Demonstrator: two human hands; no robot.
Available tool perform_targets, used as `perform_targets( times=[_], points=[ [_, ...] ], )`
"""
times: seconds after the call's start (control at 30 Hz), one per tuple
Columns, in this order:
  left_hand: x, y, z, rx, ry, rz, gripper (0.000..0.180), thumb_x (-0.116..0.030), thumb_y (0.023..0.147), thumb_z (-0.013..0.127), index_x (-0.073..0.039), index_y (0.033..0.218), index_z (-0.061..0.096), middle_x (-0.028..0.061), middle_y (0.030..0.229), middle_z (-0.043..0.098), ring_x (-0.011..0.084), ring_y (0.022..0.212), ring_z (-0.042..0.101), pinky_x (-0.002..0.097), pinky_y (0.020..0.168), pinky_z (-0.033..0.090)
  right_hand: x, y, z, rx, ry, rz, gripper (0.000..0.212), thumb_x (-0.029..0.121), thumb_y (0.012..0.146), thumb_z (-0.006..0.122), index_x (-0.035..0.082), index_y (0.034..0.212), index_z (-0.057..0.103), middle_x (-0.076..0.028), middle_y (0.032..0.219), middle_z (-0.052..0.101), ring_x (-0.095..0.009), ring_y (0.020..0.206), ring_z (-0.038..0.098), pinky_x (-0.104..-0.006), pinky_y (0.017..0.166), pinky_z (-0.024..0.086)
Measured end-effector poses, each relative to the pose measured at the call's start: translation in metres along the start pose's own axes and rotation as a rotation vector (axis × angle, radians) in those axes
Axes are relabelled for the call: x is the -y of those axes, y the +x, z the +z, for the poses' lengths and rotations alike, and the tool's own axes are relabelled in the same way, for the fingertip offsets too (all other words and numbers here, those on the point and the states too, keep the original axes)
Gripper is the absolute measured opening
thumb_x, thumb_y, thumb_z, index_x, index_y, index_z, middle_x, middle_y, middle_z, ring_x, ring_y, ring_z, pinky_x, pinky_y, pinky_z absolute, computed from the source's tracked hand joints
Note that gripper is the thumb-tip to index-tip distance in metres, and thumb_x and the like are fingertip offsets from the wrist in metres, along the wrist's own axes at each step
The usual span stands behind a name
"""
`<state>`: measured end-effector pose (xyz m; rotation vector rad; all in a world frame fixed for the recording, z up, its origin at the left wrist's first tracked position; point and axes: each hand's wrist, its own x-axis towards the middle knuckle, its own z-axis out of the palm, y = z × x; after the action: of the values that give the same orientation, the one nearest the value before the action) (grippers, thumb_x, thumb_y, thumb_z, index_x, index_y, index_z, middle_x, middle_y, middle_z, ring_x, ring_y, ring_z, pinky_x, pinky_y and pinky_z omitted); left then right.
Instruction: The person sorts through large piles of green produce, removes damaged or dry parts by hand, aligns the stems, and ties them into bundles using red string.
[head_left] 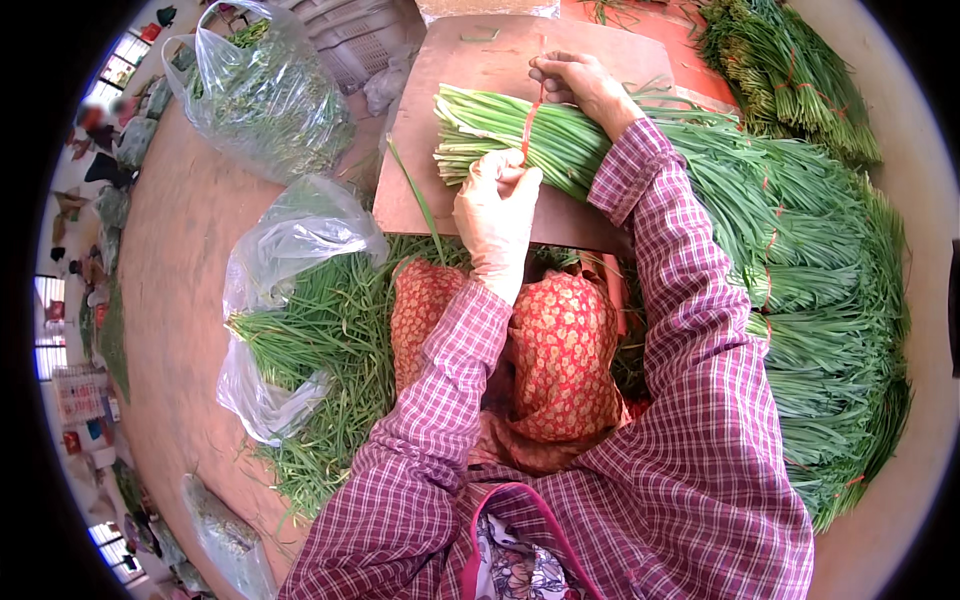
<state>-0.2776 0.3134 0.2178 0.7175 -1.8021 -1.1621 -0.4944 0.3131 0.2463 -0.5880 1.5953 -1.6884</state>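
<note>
A bundle of green chives (570,152) lies across a brown board (450,62), its pale cut ends to the left and its leaves to the right. Round the stalks near the cut ends runs a thin red tie (529,128). My left hand (497,212) is closed in a pinch on this tie at the bundle's near side. At the far side my right hand (592,92) pinches the tie with thumb and fingers, and a loose end sticks up past them. My right forearm passes over the leaves and hides part of them.
Many tied chive bundles (815,275) are stacked on the right, more (790,75) at the far right. Left of my legs lie loose chives (345,330) with a clear plastic bag (290,235). A filled plastic bag (265,100) and grey crates (350,40) stand at the back left.
</note>
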Motion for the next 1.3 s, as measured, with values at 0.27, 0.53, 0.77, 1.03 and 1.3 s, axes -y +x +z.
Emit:
perform_targets(
  times=[0.27, 0.53, 0.77, 1.03, 1.3],
  points=[
    [0.002, -0.003, 0.014, -0.060, 0.022, -0.015, 0.010, -0.004, 0.081, 0.074, -0.002, 0.082, 0.064, 0.0000, 0.071, 0.064, 0.0054, 0.061, 0.055, 0.0235, 0.059, 0.048, 0.001, -0.010, 0.011, -0.022, -0.095, -0.104, 0.029, 0.021, 0.095, 0.060, -0.001, 0.115, 0.064, -0.001, 0.092, 0.067, -0.005, 0.065, 0.052, -0.0190, 0.060, 0.050],
    [0.007, -0.014, 0.010, -0.105, -0.056, 0.009, 0.017, -0.003, 0.083, 0.073, -0.001, 0.099, 0.067, 0.0003, 0.080, 0.066, 0.0054, 0.067, 0.057, 0.0222, 0.063, 0.049, 0.002, -0.010, 0.018, -0.051, -0.095, -0.127, 0.026, 0.021, 0.095, 0.060, 0.002, 0.112, 0.066, -0.001, 0.090, 0.068, -0.005, 0.061, 0.053, -0.0208, 0.056, 0.047],
    [0.000, -0.009, 0.008, -0.036, 0.001, 0.038, 0.024, 0.001, 0.079, 0.075, -0.002, 0.101, 0.067, 0.0008, 0.078, 0.065, 0.0054, 0.063, 0.055, 0.0230, 0.059, 0.049, 0.004, -0.009, 0.022, -0.032, -0.087, -0.135, 0.026, 0.022, 0.093, 0.061, 0.002, 0.108, 0.067, -0.001, 0.087, 0.067, -0.006, 0.060, 0.053, -0.0215, 0.055, 0.045],
    [-0.021, 0.017, -0.018, -0.025, 0.152, 0.011, 0.018, -0.003, 0.083, 0.072, -0.001, 0.100, 0.069, 0.0006, 0.074, 0.066, 0.0054, 0.064, 0.058, 0.0228, 0.059, 0.048, 0.006, -0.023, 0.030, -0.062, -0.121, -0.257, 0.030, 0.027, 0.090, 0.060, 0.002, 0.105, 0.068, -0.003, 0.088, 0.068, -0.007, 0.062, 0.052, -0.0235, 0.057, 0.044],
    [-0.032, 0.010, -0.010, 0.041, 0.036, -0.179, 0.017, -0.002, 0.084, 0.070, 0.001, 0.100, 0.066, 0.0022, 0.078, 0.067, 0.0069, 0.067, 0.061, 0.0196, 0.054, 0.046, 0.001, -0.036, 0.033, -0.065, -0.112, -0.445, 0.026, 0.022, 0.088, 0.063, 0.000, 0.099, 0.067, -0.005, 0.085, 0.070, -0.009, 0.071, 0.059, -0.0244, 0.065, 0.046]
  ],
)
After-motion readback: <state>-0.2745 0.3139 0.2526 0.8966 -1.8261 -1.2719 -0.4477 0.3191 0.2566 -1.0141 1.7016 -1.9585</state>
